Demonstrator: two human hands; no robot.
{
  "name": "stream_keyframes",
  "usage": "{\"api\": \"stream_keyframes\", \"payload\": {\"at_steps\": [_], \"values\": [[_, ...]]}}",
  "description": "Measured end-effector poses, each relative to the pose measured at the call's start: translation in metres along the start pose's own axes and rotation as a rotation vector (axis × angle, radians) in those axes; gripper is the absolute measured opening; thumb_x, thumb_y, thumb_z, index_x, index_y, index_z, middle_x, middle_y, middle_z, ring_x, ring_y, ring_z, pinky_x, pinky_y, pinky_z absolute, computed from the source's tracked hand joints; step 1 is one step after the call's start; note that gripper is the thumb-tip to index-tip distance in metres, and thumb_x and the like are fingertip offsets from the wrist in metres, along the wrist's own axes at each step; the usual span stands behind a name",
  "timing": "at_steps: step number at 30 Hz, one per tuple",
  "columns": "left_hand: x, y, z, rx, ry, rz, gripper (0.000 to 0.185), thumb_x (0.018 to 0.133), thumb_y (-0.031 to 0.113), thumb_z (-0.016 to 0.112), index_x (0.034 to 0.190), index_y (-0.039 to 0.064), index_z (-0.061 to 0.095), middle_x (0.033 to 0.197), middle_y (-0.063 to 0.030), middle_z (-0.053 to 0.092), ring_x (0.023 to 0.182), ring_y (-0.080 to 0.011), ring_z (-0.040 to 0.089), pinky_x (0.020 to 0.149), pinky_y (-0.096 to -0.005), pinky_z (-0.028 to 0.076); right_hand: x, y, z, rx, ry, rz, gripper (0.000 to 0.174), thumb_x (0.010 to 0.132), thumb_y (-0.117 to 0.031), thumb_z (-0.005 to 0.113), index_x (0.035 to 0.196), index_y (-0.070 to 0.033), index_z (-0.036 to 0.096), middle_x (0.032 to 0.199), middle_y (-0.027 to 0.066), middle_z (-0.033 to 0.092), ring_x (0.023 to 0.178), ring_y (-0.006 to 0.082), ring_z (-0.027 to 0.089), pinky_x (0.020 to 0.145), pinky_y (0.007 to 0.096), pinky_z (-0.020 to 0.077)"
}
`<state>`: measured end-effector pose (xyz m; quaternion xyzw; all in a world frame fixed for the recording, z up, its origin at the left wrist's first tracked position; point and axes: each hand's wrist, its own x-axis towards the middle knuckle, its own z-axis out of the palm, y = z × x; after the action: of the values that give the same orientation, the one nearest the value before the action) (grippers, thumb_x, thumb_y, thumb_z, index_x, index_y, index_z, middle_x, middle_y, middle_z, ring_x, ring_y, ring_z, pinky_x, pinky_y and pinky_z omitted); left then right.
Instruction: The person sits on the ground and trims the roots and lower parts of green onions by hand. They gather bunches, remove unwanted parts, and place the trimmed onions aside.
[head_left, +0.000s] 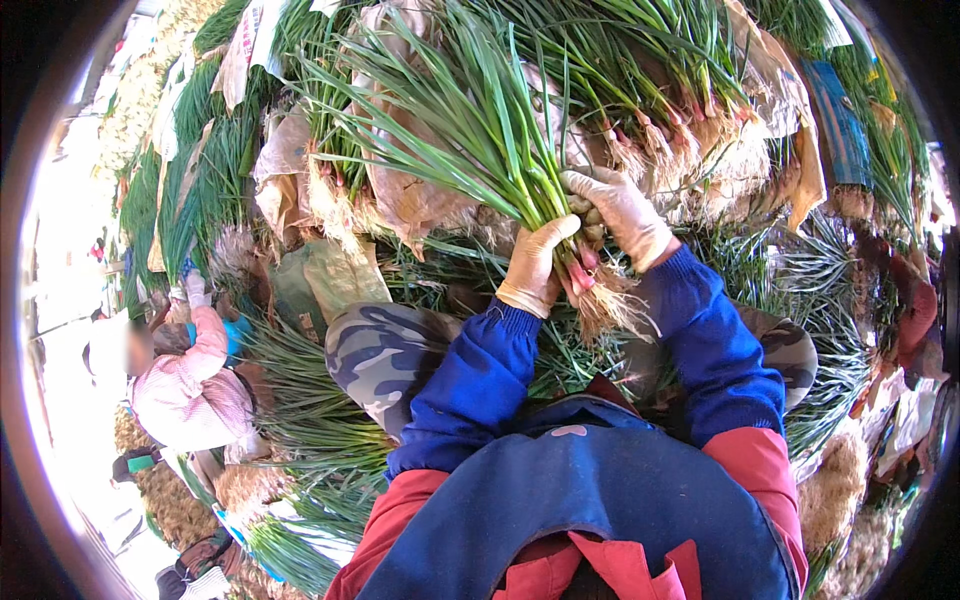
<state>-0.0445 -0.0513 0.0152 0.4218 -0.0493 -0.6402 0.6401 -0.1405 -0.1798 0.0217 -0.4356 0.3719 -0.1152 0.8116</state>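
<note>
A bunch of green onions (480, 120) with pinkish-red bulbs and stringy pale roots (607, 304) is held up before me, its leaves spreading to the upper left. My left hand (535, 264), in a thin pale glove, is wrapped around the stalks just above the bulbs, thumb across the front. On the other side, my right hand (622, 216), gloved alike, grips the stalks from the right, its soiled fingertips curled against them. Part of the right hand's hold is hidden by the fingers.
Piled green onions (660, 75) lie beyond my hands, partly over pale plastic sacks (405, 172). Loose green onions (322, 397) lie left of my camouflage-clad knee (379, 360). Another person (195, 390) in a pink top works at the left. A blue woven sack (838, 124) lies far right.
</note>
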Motion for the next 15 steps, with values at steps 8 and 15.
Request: {"api": "stream_keyframes", "payload": {"at_steps": [8, 15], "values": [[-0.001, -0.009, -0.007, -0.069, 0.001, 0.039, 0.023, 0.088, 0.012, 0.058, 0.106, -0.001, 0.061, 0.081, -0.0121, 0.067, 0.055, -0.0184, 0.060, 0.051, -0.0318, 0.053, -0.018, 0.011, 0.021, 0.195, 0.137, -0.178, 0.016, 0.095, -0.019, 0.062, 0.106, -0.007, 0.064, 0.081, -0.0014, 0.064, 0.057, 0.0049, 0.055, 0.043, 0.0198, 0.0413], [-0.001, 0.005, -0.022, 0.062, 0.123, -0.022, 0.019, 0.087, 0.008, 0.058, 0.102, -0.003, 0.061, 0.079, -0.0106, 0.065, 0.061, -0.0166, 0.062, 0.050, -0.0281, 0.053, -0.042, 0.009, -0.001, 0.314, 0.227, -0.301, 0.021, 0.099, -0.028, 0.055, 0.090, -0.009, 0.056, 0.060, -0.0059, 0.040, 0.047, 0.0083, 0.034, 0.043, 0.0257, 0.0290]]}}
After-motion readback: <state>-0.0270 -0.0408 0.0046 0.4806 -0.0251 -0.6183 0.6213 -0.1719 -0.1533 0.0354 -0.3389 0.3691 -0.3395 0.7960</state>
